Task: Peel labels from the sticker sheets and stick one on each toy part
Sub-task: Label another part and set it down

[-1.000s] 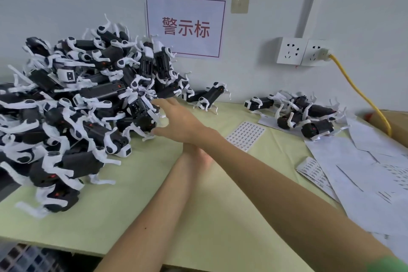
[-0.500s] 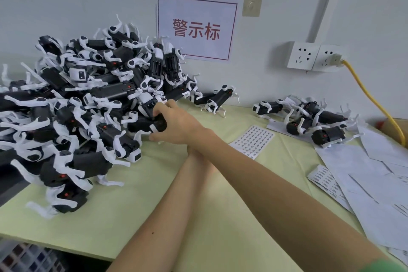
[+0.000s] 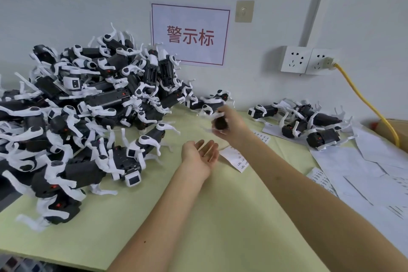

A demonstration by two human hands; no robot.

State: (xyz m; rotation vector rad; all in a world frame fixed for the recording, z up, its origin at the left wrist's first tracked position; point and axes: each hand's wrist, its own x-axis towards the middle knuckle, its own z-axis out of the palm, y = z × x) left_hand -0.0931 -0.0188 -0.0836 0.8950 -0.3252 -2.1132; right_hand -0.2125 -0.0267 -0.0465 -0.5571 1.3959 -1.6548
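My right hand (image 3: 230, 122) has its fingers (image 3: 223, 110) curled round a blurred black-and-white toy part (image 3: 219, 123), held above the worktop (image 3: 220, 216). Just below it my left hand (image 3: 199, 153) lies palm up, fingers apart, holding nothing. A sticker sheet (image 3: 239, 160) lies just right of those fingers; the big pile of toy parts (image 3: 88, 117) sits to their left

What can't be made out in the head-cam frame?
1. Head view: the toy part gripped by the right hand is motion-blurred, so any label on it is unreadable.
2. Head view: the sticker sheet is partly hidden under the right forearm, and its print is too small to read.
3. Head view: the pile of toy parts is cut off by the left edge, with its lower parts buried.
4. Head view: the loose papers are cut off by the right edge.
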